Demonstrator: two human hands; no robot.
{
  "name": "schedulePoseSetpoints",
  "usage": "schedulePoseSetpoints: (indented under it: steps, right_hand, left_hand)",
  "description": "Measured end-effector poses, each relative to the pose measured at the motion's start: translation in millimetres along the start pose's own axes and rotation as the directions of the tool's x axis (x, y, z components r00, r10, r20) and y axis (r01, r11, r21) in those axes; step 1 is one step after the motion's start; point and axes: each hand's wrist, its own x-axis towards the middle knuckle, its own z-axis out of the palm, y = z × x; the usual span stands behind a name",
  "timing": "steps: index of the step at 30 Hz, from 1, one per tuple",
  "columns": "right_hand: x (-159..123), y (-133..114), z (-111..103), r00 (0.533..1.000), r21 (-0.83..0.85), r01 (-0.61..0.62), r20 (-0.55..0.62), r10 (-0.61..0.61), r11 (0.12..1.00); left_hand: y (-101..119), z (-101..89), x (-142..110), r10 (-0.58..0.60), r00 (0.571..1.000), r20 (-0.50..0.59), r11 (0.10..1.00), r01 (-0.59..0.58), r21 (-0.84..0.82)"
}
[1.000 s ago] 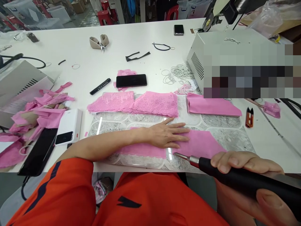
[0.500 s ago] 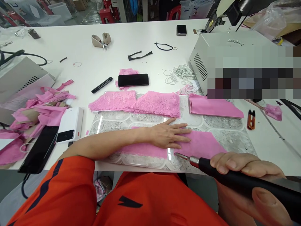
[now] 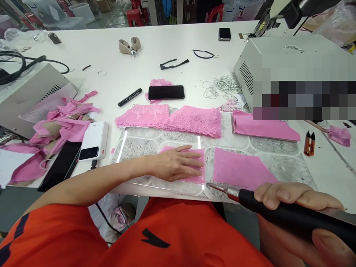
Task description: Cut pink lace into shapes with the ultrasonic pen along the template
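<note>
My left hand (image 3: 176, 163) lies flat, fingers stretched out, on a pink fabric piece (image 3: 200, 176) on the patterned mat (image 3: 286, 168). To its right, a gap away, lies a second pink fabric piece (image 3: 241, 168) with a slanted right edge. In my right hand (image 3: 303, 211) is a thick black-handled tool (image 3: 250, 198) with a slim pointed metal tip. The tip is over the mat's front part, just below the gap between the two pieces; I cannot tell whether it touches. Further back lie pink lace pieces (image 3: 191, 120) and a stack of folded pink fabric (image 3: 261, 126).
A black phone (image 3: 166, 92) and a marker (image 3: 129, 97) lie behind the mat. Grey boxes stand left (image 3: 30, 100) and right (image 3: 280, 55). Pink scraps (image 3: 69, 128) and a white power bank (image 3: 94, 141) are at left. An orange snipper (image 3: 309, 144) lies at right.
My left hand has slid left, off the right pink piece and onto the left one. The whole view has shifted slightly right. My right hand still holds the tool, nearly in place.
</note>
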Motion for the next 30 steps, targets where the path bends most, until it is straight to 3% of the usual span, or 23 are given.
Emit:
schedulePoseSetpoints:
  steps: [4,15,22,30]
  right_hand:
    - [0,1,9,1.000,-0.001,-0.018,-0.017,0.018,1.000]
    - [2,-1,17,0.998,0.014,0.048,0.042,-0.049,0.999]
    - [4,0,17,0.993,0.046,0.070,0.089,-0.074,0.996]
    - [4,1,15,0.996,-0.001,0.076,0.047,-0.076,0.997]
  left_hand:
    - [0,7.4,-12,-0.027,0.999,0.032,0.999,0.027,-0.019]
    - [-1,9.3,-9,-0.108,0.990,0.089,0.991,0.114,-0.070]
    - [-3,10.6,-11,-0.079,0.996,0.043,0.994,0.082,-0.067]
    - [-3,10.1,-13,-0.070,0.996,0.057,0.996,0.072,-0.043]
